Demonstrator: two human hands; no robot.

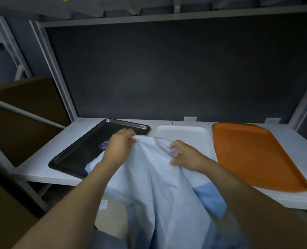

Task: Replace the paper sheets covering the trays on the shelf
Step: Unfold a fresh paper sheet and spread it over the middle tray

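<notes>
Two hands gather a crumpled pale-blue paper sheet (158, 186).
The left hand (120, 146) pinches its edge over the glossy black tray (73, 155), the right hand (185, 157) clutches a fold above the white tray (183, 133); a smooth orange tray (253, 155) sits alongside on the shelf (39, 169).

On my feed the paper sheet (160, 177) hides the front of the white tray (181, 131) and a near corner of the black tray (81, 153), then runs off the bottom edge. The logo (103, 145) sits half behind the left hand (119, 146), too tiny to read.
</notes>
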